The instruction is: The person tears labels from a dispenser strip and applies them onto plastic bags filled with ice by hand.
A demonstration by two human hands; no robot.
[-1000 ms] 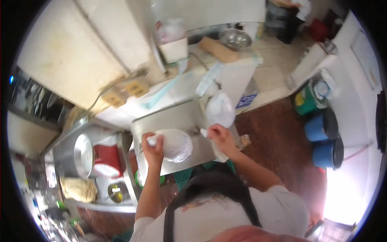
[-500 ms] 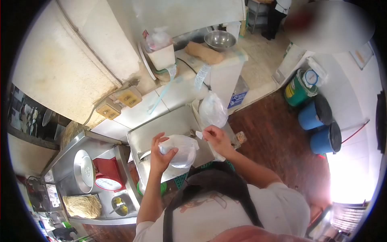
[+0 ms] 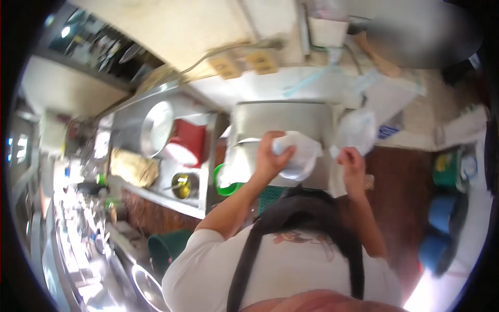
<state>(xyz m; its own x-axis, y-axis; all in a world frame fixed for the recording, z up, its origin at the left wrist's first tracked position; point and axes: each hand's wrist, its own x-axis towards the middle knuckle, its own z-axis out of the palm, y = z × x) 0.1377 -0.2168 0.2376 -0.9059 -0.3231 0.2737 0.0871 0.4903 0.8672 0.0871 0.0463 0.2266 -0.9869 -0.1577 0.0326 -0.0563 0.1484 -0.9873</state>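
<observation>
A person in a white shirt and dark apron (image 3: 296,205) is at a steel desk (image 3: 280,115) with a raised rim, seen by me from above; the left hand (image 3: 271,160) has its grip curled round the near-left side of a white bag (image 3: 304,151), fingers and thumb pressed against it; the bag is above the desk, rounded and full-looking, thin and cloudy, creased along its right side, greyer and shinier underneath, its contents hidden from me; the right hand (image 3: 352,165) is bent just to the right, its fingertips bunched near a second pale bag (image 3: 358,130), and I cannot tell whether that grip has hold of anything; a red scale (image 3: 188,139) is to the left, with a green basin (image 3: 226,186) nearer.
</observation>
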